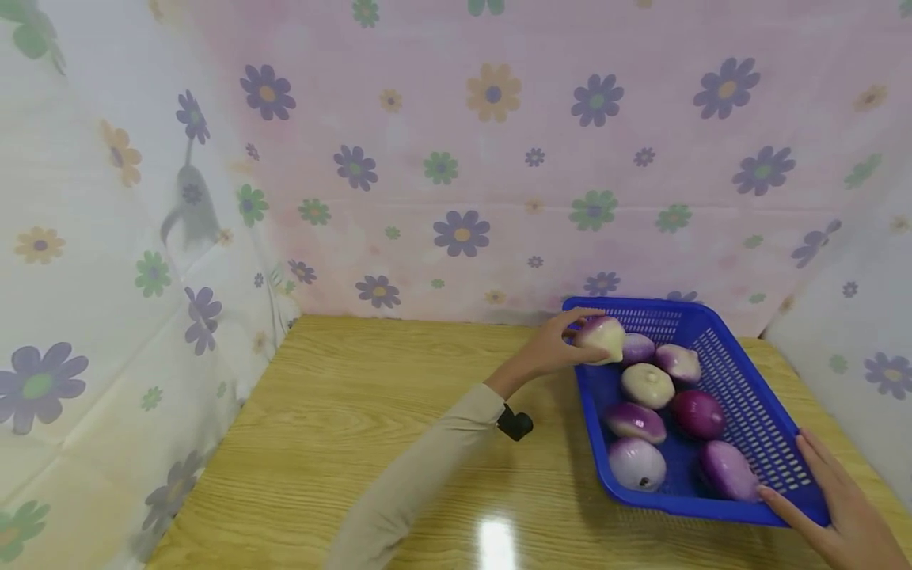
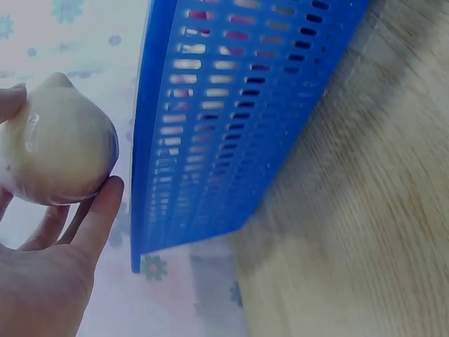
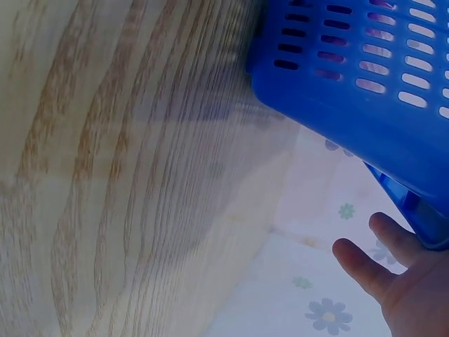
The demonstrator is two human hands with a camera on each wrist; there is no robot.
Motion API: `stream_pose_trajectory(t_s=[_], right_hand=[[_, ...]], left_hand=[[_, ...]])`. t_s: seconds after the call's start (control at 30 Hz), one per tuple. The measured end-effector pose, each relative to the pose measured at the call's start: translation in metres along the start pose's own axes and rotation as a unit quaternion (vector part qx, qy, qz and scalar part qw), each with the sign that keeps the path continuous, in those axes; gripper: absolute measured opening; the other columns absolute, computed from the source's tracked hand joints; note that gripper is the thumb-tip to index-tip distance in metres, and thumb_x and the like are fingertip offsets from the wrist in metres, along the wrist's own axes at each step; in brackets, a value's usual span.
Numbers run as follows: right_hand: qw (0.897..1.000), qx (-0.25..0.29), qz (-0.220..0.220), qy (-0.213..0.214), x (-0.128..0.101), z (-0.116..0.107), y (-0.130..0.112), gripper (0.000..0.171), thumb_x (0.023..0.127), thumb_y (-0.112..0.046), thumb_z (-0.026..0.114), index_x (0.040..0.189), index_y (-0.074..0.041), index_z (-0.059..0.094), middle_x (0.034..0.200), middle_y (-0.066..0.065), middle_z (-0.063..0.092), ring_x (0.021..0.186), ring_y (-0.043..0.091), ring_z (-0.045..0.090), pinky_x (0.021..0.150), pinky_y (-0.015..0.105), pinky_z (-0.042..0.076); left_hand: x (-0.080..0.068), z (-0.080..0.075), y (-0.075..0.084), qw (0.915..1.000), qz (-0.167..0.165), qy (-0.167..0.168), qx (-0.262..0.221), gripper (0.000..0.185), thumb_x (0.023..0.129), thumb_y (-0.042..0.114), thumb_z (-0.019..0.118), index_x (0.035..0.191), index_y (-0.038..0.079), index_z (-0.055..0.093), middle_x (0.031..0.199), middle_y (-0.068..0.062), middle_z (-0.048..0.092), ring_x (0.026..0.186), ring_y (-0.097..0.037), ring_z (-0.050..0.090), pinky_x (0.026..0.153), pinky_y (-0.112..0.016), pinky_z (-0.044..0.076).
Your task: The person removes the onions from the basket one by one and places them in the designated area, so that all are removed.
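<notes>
A flowered cloth hangs as the backdrop on the left, the back and the right, and below it lies a wooden bench with a light glare near its front edge. A beige sleeve reaches from the lower middle toward the right, with a small black wrist camera at its cuff. The left hand has its grip clamped on a pale onion, fingers and thumb curled round it, holding it at the basket's far left rim; in the left wrist view the onion sits in the fingertips just beside the basket's slotted wall. The blue basket stands on the right part of the bench, and in it lie seven more onions, white to deep purple, close together. At the far right the right hand lies flat with fingers straight, its grip apart, touching the near right corner of the basket.
</notes>
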State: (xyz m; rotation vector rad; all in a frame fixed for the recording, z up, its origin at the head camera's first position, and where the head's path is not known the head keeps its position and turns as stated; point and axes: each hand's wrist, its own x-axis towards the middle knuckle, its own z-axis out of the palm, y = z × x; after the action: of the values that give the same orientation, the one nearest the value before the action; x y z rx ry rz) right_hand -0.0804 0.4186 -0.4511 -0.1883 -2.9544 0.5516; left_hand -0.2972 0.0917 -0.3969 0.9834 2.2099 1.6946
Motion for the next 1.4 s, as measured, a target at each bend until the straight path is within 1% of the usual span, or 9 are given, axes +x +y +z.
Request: stream_pose_trajectory(t_s=[0.13, 0.3, 0.53, 0.63, 0.87, 0.97, 1.1, 1.23, 1.4], right_hand=[[1.000, 0.009, 0.004, -0.003, -0.003, 0.001, 0.002, 0.097, 0.091, -0.045, 0.057, 0.147, 0.001, -0.007, 0.150, 0.030, -0.013, 0.130, 0.058, -0.004, 0.097, 0.071, -0.003], [1.000, 0.009, 0.013, -0.008, -0.004, 0.001, 0.002, 0.097, 0.091, -0.046, 0.056, 0.147, 0.001, -0.008, 0.149, 0.031, -0.014, 0.130, 0.059, -0.004, 0.095, 0.073, 0.001], [1.000, 0.009, 0.016, -0.007, -0.001, 0.001, -0.002, 0.096, 0.091, -0.046, 0.056, 0.148, 0.001, -0.007, 0.149, 0.031, -0.012, 0.130, 0.058, -0.003, 0.096, 0.073, 0.001], [1.000, 0.011, 0.014, -0.001, -0.001, 0.002, -0.001, 0.096, 0.091, -0.046, 0.056, 0.148, 0.001, -0.006, 0.150, 0.030, -0.012, 0.130, 0.058, -0.003, 0.097, 0.072, 0.000], [1.000, 0.016, 0.009, 0.002, 0.000, 0.003, 0.000, 0.095, 0.092, -0.044, 0.057, 0.148, 0.001, -0.005, 0.150, 0.030, -0.011, 0.130, 0.059, -0.001, 0.096, 0.072, 0.001], [1.000, 0.021, 0.002, 0.006, 0.001, 0.003, 0.000, 0.094, 0.092, -0.043, 0.057, 0.148, 0.000, -0.005, 0.151, 0.029, -0.011, 0.130, 0.059, -0.002, 0.098, 0.071, -0.002], [1.000, 0.017, 0.002, 0.003, 0.003, 0.003, 0.001, 0.094, 0.092, -0.043, 0.056, 0.148, 0.001, -0.006, 0.150, 0.029, -0.012, 0.130, 0.059, -0.004, 0.097, 0.071, -0.003], [1.000, 0.014, 0.006, -0.003, 0.005, 0.002, 0.002, 0.094, 0.093, -0.045, 0.055, 0.148, 0.001, -0.006, 0.150, 0.029, -0.014, 0.129, 0.059, -0.004, 0.096, 0.072, -0.002], [1.000, 0.018, 0.005, 0.000, 0.007, 0.000, 0.000, 0.094, 0.092, -0.044, 0.056, 0.148, -0.001, -0.006, 0.150, 0.028, -0.014, 0.130, 0.058, -0.005, 0.096, 0.072, -0.003]], left_hand=[[-0.005, -0.007, -0.005, 0.9998, 0.006, 0.008, -0.015, 0.061, 0.079, 0.027, 0.078, 0.135, 0.025, 0.051, 0.125, 0.005, 0.052, 0.103, -0.011, 0.055, 0.075, -0.026, 0.052], [-0.011, -0.019, -0.008, 0.9996, 0.014, 0.013, -0.021, 0.059, 0.081, 0.025, 0.076, 0.133, 0.028, 0.051, 0.130, 0.008, 0.050, 0.110, -0.011, 0.051, 0.083, -0.026, 0.048], [-0.015, -0.037, -0.015, 0.9995, 0.027, 0.016, -0.008, 0.058, 0.082, 0.016, 0.075, 0.135, 0.019, 0.051, 0.136, 0.004, 0.048, 0.115, -0.014, 0.050, 0.090, -0.028, 0.046], [-0.017, -0.042, -0.019, 0.9994, 0.031, 0.014, -0.010, 0.058, 0.082, 0.012, 0.075, 0.135, 0.017, 0.050, 0.136, 0.003, 0.048, 0.117, -0.016, 0.049, 0.088, -0.028, 0.047], [-0.019, -0.049, -0.029, 0.9993, 0.027, 0.014, -0.023, 0.057, 0.083, 0.008, 0.073, 0.135, 0.019, 0.051, 0.136, 0.000, 0.049, 0.114, -0.016, 0.050, 0.085, -0.028, 0.049], [-0.021, -0.051, -0.032, 0.9992, 0.024, 0.017, -0.028, 0.057, 0.083, 0.005, 0.072, 0.135, 0.016, 0.051, 0.137, -0.002, 0.048, 0.114, -0.018, 0.050, 0.084, -0.028, 0.049], [-0.027, -0.055, -0.027, 0.9990, 0.015, 0.001, -0.043, 0.057, 0.082, 0.000, 0.070, 0.135, 0.007, 0.049, 0.135, -0.010, 0.048, 0.115, -0.022, 0.049, 0.084, -0.028, 0.049], [-0.033, -0.060, -0.018, 0.9988, 0.007, -0.016, -0.045, 0.057, 0.081, -0.003, 0.070, 0.134, 0.001, 0.049, 0.135, -0.016, 0.047, 0.116, -0.026, 0.049, 0.082, -0.026, 0.049], [-0.034, -0.064, -0.021, 0.9986, 0.014, -0.023, -0.045, 0.055, 0.080, -0.008, 0.069, 0.131, -0.004, 0.050, 0.137, -0.018, 0.046, 0.117, -0.029, 0.048, 0.080, -0.026, 0.050]])
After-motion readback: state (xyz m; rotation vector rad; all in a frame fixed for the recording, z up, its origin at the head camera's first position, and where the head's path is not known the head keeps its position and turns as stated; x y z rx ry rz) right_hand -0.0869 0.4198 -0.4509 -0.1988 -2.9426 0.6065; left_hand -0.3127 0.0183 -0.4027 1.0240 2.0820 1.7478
